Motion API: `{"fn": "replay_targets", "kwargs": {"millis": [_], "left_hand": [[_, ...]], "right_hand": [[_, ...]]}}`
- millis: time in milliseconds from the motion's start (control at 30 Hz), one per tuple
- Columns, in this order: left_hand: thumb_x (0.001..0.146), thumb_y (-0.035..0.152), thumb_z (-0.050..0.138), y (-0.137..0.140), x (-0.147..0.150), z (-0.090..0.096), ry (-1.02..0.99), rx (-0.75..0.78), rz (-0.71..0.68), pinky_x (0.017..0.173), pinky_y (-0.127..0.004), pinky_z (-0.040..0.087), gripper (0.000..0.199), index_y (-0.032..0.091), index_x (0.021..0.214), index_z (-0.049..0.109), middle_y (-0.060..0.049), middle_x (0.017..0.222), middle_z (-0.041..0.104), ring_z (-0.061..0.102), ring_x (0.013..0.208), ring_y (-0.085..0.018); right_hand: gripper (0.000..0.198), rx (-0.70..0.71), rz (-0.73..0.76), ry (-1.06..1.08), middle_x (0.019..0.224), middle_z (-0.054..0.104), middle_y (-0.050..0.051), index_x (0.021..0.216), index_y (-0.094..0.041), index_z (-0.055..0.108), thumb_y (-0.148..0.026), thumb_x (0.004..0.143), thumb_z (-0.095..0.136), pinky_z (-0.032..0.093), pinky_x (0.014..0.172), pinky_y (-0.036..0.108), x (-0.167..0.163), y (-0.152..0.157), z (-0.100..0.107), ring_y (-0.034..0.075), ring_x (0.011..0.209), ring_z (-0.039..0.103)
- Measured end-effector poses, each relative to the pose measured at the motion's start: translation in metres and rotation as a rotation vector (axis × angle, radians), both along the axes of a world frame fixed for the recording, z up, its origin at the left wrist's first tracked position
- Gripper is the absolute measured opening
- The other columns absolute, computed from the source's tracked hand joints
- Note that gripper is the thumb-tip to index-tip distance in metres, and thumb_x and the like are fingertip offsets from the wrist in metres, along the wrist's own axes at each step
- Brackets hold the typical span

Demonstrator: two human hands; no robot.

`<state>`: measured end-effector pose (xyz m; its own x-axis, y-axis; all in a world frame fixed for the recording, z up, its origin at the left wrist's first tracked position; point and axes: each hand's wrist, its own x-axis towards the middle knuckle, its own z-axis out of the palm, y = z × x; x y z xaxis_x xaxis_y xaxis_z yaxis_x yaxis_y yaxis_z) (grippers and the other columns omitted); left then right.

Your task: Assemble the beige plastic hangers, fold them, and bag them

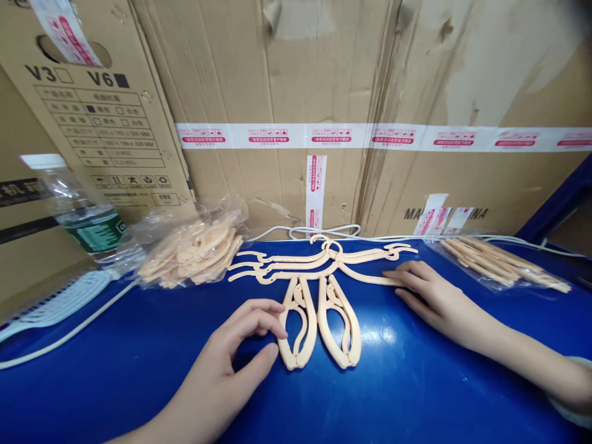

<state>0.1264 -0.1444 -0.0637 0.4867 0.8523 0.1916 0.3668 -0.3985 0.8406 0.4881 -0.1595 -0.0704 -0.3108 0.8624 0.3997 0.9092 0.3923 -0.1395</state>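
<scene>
Several peach-coloured folding hangers (296, 266) lie unfolded and stacked on the blue table, their hooks overlapping at the top. My right hand (430, 299) has its fingers around the right end of the front unfolded hanger (365, 277); that tip is hidden by the fingers. Closer to me, two folded hangers lie side by side, a left one (309, 339) and a right one (354, 339). My left hand (240, 351) is at the outer edge of the left folded one, fingertips against it, thumb apart from the fingers and nothing gripped.
Left of the hangers sits a clear bag of peach plastic pieces (194, 253). A water bottle (87, 216) and a pale hairbrush (69, 302) are farther left. Another bag of hangers (499, 262) lies right. A white cable (277, 231) runs along the cardboard boxes (259, 80) behind.
</scene>
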Motion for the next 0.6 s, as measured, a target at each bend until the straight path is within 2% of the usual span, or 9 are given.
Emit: {"fn": "replay_targets", "kwargs": {"millis": [133, 267, 367, 500, 600], "left_hand": [[0.087, 0.024, 0.052, 0.0, -0.002, 0.0, -0.008, 0.008, 0.008, 0.095, -0.039, 0.043, 0.012, 0.025, 0.084, 0.064, -0.005, 0.121, 0.058, 0.055, 0.115, -0.025], [0.086, 0.025, 0.055, 0.001, -0.003, -0.003, -0.045, 0.003, 0.018, 0.093, -0.036, 0.045, 0.01, 0.025, 0.085, 0.065, -0.004, 0.119, 0.06, 0.056, 0.114, -0.025], [0.084, 0.028, 0.06, 0.004, -0.005, -0.006, -0.138, -0.057, 0.024, 0.092, -0.034, 0.048, 0.012, 0.026, 0.094, 0.066, -0.005, 0.119, 0.062, 0.056, 0.115, -0.026], [0.081, 0.034, 0.066, 0.009, -0.005, -0.008, -0.281, -0.214, 0.09, 0.096, -0.037, 0.049, 0.042, 0.025, 0.121, 0.061, -0.009, 0.126, 0.062, 0.056, 0.117, -0.028], [0.08, 0.033, 0.067, 0.013, -0.004, -0.008, -0.402, -0.316, 0.133, 0.1, -0.041, 0.048, 0.061, 0.023, 0.137, 0.049, -0.011, 0.144, 0.049, 0.053, 0.124, -0.031]], "right_hand": [[0.021, -0.002, 0.003, 0.097, 0.095, 0.062, 0.01, 0.093, -0.02, 0.06, -0.033, 0.098, 0.044, 0.053, 0.079, 0.041, -0.004, -0.002, 0.003, 0.024, 0.09, 0.06], [0.021, -0.017, -0.084, 0.187, 0.088, 0.063, 0.007, 0.091, -0.021, 0.056, -0.036, 0.098, 0.044, 0.052, 0.068, 0.036, -0.007, -0.007, 0.007, 0.021, 0.078, 0.06], [0.021, -0.027, -0.138, 0.263, 0.081, 0.063, 0.004, 0.092, -0.022, 0.051, -0.04, 0.098, 0.043, 0.049, 0.059, 0.033, -0.007, -0.011, 0.007, 0.019, 0.067, 0.06], [0.019, 0.084, -0.135, 0.321, 0.082, 0.065, 0.004, 0.096, -0.022, 0.051, -0.041, 0.097, 0.046, 0.049, 0.057, 0.03, -0.005, -0.016, 0.009, 0.019, 0.069, 0.062], [0.019, 0.099, -0.119, 0.308, 0.089, 0.067, 0.005, 0.104, -0.023, 0.052, -0.039, 0.097, 0.046, 0.051, 0.06, 0.029, -0.007, -0.021, 0.012, 0.02, 0.075, 0.065]]}}
